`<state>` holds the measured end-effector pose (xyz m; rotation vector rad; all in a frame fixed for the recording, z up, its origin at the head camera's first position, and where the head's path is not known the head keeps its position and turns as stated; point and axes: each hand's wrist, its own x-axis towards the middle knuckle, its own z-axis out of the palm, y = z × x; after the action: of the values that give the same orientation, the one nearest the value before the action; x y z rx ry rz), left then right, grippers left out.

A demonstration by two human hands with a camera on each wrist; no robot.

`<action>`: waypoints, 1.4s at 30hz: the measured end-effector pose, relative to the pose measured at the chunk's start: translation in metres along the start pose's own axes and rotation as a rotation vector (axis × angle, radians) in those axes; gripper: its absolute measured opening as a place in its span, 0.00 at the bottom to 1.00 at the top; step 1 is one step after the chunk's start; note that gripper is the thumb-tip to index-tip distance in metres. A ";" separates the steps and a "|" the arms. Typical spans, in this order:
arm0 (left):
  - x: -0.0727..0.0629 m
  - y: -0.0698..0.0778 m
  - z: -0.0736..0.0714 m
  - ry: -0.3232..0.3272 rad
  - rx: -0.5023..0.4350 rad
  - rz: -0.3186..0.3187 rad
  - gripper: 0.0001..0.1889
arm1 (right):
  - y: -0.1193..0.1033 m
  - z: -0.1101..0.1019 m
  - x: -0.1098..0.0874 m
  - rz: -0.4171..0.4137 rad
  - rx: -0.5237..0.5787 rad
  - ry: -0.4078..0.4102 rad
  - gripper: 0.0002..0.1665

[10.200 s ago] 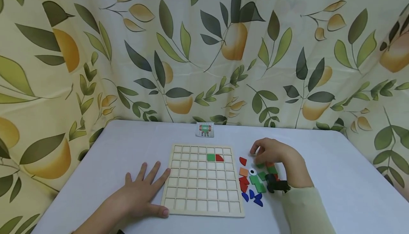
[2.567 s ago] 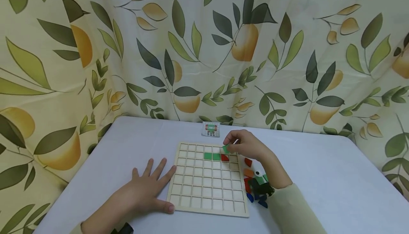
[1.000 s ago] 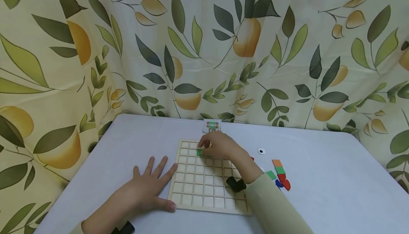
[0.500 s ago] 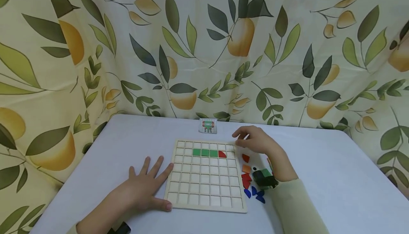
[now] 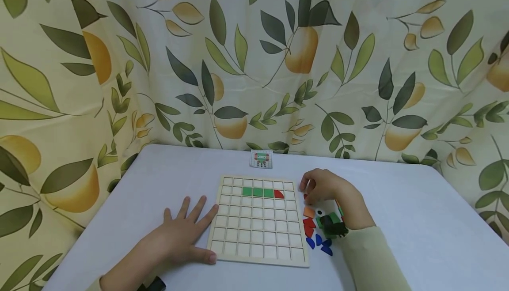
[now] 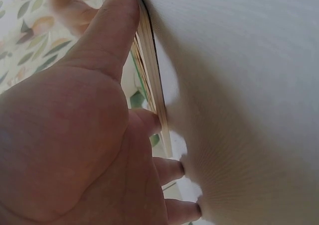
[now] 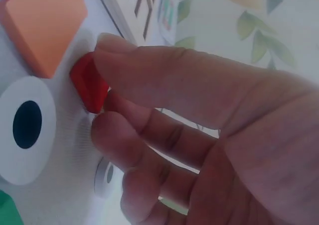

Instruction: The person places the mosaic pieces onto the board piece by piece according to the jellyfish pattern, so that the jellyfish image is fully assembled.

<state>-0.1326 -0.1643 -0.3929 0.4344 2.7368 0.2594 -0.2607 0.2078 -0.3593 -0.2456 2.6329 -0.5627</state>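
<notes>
A wooden grid board (image 5: 256, 239) lies on the white table, with a row of three green square tiles (image 5: 257, 192) and a red quarter-circle tile (image 5: 279, 194) in its upper part. My left hand (image 5: 176, 240) rests flat with fingers spread, thumb at the board's lower left corner and index fingertip at its left edge. Right of the board, my right hand (image 5: 328, 187) is down at the loose pieces. In the right wrist view its thumb and curled index finger pinch a loose red quarter-circle tile (image 7: 88, 84) by its edge, close to the table.
Beside the board lie an orange square (image 5: 308, 212), a white eye disc (image 5: 319, 212), red pieces (image 5: 309, 228) and several blue pieces (image 5: 327, 251). Some green pieces are partly hidden under the right wrist's black camera (image 5: 334, 227). A small picture card (image 5: 261, 159) stands behind the board.
A third green tile now sits at the row's left end. My right hand has gone from the board back to the loose pieces and down onto a red one. The left hand stays put.
</notes>
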 end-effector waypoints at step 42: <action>0.002 0.000 0.000 -0.001 0.013 0.001 0.63 | -0.011 -0.002 0.011 -0.303 0.178 0.073 0.06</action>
<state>-0.1344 -0.1639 -0.3934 0.4397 2.7387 0.2421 -0.2704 0.1955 -0.3575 -0.5843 2.6101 -0.9164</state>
